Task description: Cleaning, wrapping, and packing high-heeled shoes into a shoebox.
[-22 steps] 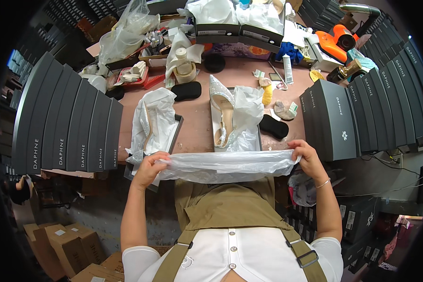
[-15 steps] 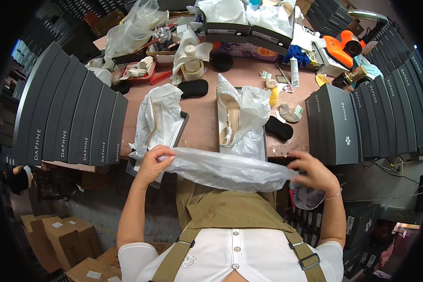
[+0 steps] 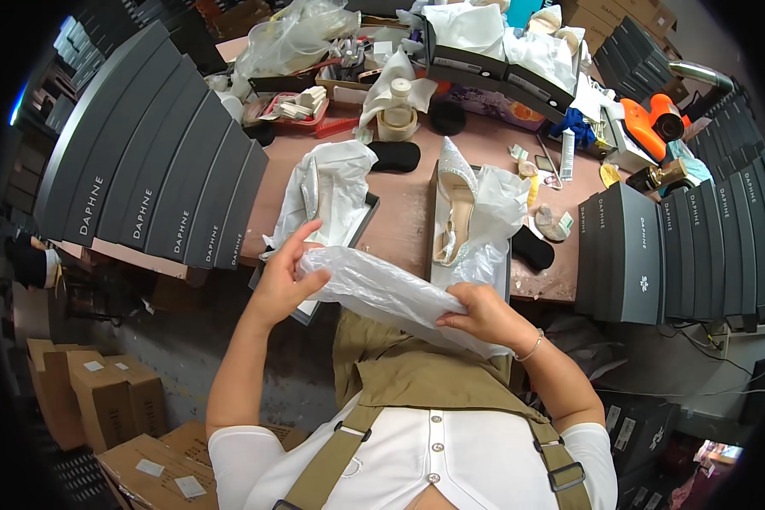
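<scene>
Both hands grip a clear plastic bag (image 3: 391, 297) at the front edge of a cluttered brown worktable (image 3: 399, 204).

The left hand (image 3: 282, 285) pinches the bag's upper end between thumb and fingers; the right hand (image 3: 483, 313) closes its curled fingers on the lower end, so the bag slants across the person's front. Just behind it lie two open shoeboxes: the left shoebox (image 3: 319, 255) holds white tissue paper around a pale shoe, and the right shoebox (image 3: 472, 225) holds a glittery pointed high-heeled shoe (image 3: 452, 204) on white tissue. Rows of closed dark grey shoeboxes (image 3: 157, 161) flank the table on both sides.
</scene>
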`<state>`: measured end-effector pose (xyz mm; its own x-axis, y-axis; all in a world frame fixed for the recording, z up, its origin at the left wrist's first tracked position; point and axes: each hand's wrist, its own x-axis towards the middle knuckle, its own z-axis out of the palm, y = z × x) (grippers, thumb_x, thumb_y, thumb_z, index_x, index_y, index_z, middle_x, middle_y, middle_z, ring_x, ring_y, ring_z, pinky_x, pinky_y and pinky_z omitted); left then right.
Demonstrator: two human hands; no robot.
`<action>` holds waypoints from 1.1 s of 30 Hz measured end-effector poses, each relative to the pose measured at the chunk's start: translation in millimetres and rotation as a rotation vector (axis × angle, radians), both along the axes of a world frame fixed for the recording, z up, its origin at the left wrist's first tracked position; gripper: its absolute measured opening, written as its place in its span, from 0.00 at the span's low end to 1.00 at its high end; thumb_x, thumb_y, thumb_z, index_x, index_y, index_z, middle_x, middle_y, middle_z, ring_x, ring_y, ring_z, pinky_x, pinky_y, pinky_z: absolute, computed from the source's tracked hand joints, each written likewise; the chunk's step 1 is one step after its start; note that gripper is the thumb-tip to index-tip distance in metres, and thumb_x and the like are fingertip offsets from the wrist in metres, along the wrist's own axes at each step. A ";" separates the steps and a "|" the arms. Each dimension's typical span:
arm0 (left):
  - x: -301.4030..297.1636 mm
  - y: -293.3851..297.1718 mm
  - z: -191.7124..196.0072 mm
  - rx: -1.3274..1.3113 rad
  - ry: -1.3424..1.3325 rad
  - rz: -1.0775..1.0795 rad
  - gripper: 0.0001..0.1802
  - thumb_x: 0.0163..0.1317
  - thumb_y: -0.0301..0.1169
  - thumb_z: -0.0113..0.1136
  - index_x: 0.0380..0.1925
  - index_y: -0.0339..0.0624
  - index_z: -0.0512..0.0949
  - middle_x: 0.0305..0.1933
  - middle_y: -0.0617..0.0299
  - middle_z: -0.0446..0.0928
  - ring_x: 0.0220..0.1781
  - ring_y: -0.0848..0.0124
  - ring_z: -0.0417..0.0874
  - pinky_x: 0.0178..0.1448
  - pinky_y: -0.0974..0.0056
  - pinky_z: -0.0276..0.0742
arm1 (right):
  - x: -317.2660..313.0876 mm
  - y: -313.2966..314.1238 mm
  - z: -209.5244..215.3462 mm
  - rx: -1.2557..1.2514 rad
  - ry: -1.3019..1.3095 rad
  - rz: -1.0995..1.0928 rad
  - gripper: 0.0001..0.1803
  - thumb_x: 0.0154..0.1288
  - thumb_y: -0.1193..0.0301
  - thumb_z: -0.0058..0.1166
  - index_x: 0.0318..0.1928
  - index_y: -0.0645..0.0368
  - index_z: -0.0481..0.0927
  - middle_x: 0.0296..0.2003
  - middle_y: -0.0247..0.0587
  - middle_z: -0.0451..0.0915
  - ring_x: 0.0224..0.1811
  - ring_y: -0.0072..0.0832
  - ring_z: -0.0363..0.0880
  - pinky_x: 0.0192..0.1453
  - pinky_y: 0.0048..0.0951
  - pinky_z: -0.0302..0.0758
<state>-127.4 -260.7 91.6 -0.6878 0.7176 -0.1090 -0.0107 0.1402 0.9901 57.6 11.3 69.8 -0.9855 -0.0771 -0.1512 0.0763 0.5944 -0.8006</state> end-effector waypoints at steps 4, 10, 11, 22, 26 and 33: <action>-14.2 2.3 -40.6 -0.167 -0.079 0.023 0.24 0.57 0.27 0.65 0.54 0.37 0.73 0.41 0.63 0.77 0.45 0.78 0.77 0.48 0.72 0.74 | 3.6 -1.5 14.3 -0.077 -0.079 0.014 0.16 0.56 0.66 0.63 0.38 0.66 0.77 0.30 0.55 0.78 0.34 0.49 0.77 0.39 0.39 0.72; -19.6 -2.5 -29.2 0.043 -0.302 0.014 0.22 0.56 0.19 0.60 0.52 0.36 0.73 0.38 0.68 0.75 0.41 0.81 0.76 0.47 0.74 0.73 | 38.8 17.8 1.0 -0.007 -0.097 -0.055 0.11 0.57 0.71 0.58 0.38 0.65 0.78 0.30 0.50 0.78 0.33 0.47 0.77 0.39 0.39 0.73; -24.7 -6.9 -35.0 0.072 -0.314 0.025 0.22 0.55 0.17 0.59 0.52 0.36 0.73 0.37 0.68 0.75 0.41 0.81 0.76 0.47 0.74 0.73 | 49.5 23.6 0.4 0.039 -0.105 -0.046 0.10 0.56 0.72 0.58 0.37 0.65 0.78 0.31 0.50 0.77 0.33 0.47 0.78 0.39 0.39 0.74; -15.9 -1.3 -35.0 0.118 -0.308 0.060 0.17 0.55 0.18 0.58 0.46 0.37 0.77 0.41 0.66 0.78 0.42 0.80 0.77 0.47 0.74 0.73 | 0.9 -2.4 41.6 0.169 0.285 -0.020 0.38 0.53 0.59 0.66 0.60 0.65 0.67 0.51 0.55 0.75 0.51 0.51 0.74 0.54 0.39 0.73; -37.8 -22.4 -12.8 0.188 -0.181 -0.069 0.19 0.56 0.23 0.61 0.50 0.36 0.77 0.44 0.65 0.78 0.45 0.76 0.77 0.50 0.69 0.73 | -22.7 -17.0 -25.4 0.009 -0.059 0.198 0.14 0.58 0.71 0.58 0.44 0.63 0.78 0.33 0.57 0.78 0.37 0.52 0.76 0.42 0.43 0.73; -105.4 -18.6 -128.0 -0.715 0.564 0.055 0.16 0.59 0.33 0.57 0.43 0.32 0.78 0.38 0.44 0.80 0.44 0.53 0.81 0.51 0.58 0.75 | -14.2 5.0 17.2 0.071 0.065 -0.096 0.06 0.59 0.73 0.57 0.33 0.64 0.78 0.26 0.51 0.73 0.30 0.49 0.73 0.35 0.40 0.70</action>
